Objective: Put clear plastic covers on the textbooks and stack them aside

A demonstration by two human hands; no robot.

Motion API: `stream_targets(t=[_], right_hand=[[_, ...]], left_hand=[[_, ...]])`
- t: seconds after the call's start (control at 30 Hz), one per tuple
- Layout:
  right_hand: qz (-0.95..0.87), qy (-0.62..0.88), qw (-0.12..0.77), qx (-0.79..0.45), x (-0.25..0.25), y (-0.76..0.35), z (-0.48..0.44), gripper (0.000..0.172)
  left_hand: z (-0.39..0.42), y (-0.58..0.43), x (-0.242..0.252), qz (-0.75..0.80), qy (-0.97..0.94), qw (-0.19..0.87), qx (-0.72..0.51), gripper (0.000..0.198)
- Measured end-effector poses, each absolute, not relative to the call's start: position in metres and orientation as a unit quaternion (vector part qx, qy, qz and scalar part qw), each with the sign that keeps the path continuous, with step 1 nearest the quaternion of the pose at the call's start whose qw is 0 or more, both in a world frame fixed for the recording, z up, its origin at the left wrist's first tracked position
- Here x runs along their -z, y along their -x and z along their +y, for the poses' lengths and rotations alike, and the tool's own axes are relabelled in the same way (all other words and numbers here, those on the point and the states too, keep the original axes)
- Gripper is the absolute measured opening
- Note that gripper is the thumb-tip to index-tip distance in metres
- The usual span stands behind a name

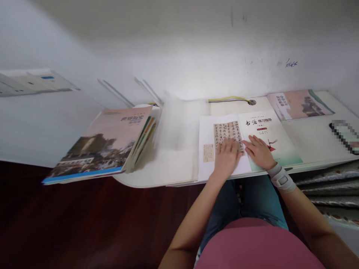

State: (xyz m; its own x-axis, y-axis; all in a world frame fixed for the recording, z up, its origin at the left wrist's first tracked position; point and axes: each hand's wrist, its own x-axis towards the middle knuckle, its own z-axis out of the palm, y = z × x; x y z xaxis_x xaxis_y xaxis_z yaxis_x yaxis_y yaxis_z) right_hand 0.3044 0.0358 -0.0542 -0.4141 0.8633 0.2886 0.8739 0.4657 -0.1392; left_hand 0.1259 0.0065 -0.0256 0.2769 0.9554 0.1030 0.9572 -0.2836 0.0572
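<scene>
A thin booklet lies opened flat on the white desk point(174, 164), its white back cover with a panel of calligraphy point(221, 130) on the left and its pale green front cover point(276, 144) on the right. My left hand point(226, 157) lies flat on the back cover, fingers stretched over the calligraphy panel. My right hand point(259, 151) rests flat on the front cover near the spine, fingers apart, with a white band round the wrist. Neither hand grips anything.
A stack of textbooks point(109, 145) lies at the desk's left end, overhanging the edge. Another pink-covered book point(300, 104) sits at the back right. A dark phone point(346, 136) lies at the right edge. A yellow cable point(230, 99) runs along the wall.
</scene>
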Motion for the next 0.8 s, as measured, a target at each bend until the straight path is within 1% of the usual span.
stream_targets(t=[0.03,0.1,0.2,0.3,0.37,0.4,0.43,0.47,0.5,0.57,0.63,0.7,0.8], right_hand=[[-0.841,0.514,0.168,0.012,0.054,-0.305,0.036,0.042],[-0.844,0.503,0.186,0.003,0.052,-0.306,0.037,0.046],[-0.854,0.475,0.214,-0.001,0.05,-0.305,0.032,0.051],[-0.865,0.452,0.216,0.006,0.051,-0.298,0.012,0.059],[-0.869,0.451,0.204,0.02,0.054,-0.291,-0.008,0.071],[-0.868,0.454,0.198,0.028,0.056,-0.287,-0.017,0.08],[-0.868,0.455,0.195,0.036,0.059,-0.284,-0.025,0.087],[-0.868,0.454,0.195,0.043,0.062,-0.281,-0.031,0.093],[-0.868,0.453,0.2,0.049,0.064,-0.28,-0.035,0.094],[-0.867,0.442,0.225,0.053,0.068,-0.279,-0.038,0.087],[-0.868,0.42,0.262,0.043,0.069,-0.283,-0.037,0.072],[-0.871,0.382,0.307,0.022,0.067,-0.289,-0.038,0.057],[-0.861,0.347,0.372,-0.013,0.064,-0.301,-0.048,0.038]], left_hand=[[0.005,-0.114,0.021,-0.625,0.777,0.025,0.067,0.051],[0.002,-0.088,0.013,-0.692,0.716,0.055,0.07,0.051],[-0.003,-0.047,0.001,-0.778,0.623,0.063,0.051,0.053],[-0.005,-0.015,-0.006,-0.812,0.584,-0.006,0.012,0.038],[-0.004,0.0,-0.009,-0.818,0.569,-0.079,0.022,0.033],[-0.004,0.006,-0.011,-0.813,0.567,-0.117,0.058,0.032],[-0.003,0.009,-0.013,-0.8,0.568,-0.155,0.119,0.031],[-0.003,0.011,-0.017,-0.774,0.569,-0.195,0.198,0.029],[-0.004,0.01,-0.021,-0.735,0.567,-0.236,0.286,0.028],[-0.007,0.002,-0.035,-0.634,0.551,-0.313,0.444,0.026],[-0.011,-0.013,-0.054,-0.539,0.537,-0.361,0.54,0.026],[-0.016,-0.032,-0.073,-0.46,0.548,-0.389,0.581,0.027],[-0.017,-0.064,-0.093,-0.368,0.575,-0.417,0.6,0.024]])
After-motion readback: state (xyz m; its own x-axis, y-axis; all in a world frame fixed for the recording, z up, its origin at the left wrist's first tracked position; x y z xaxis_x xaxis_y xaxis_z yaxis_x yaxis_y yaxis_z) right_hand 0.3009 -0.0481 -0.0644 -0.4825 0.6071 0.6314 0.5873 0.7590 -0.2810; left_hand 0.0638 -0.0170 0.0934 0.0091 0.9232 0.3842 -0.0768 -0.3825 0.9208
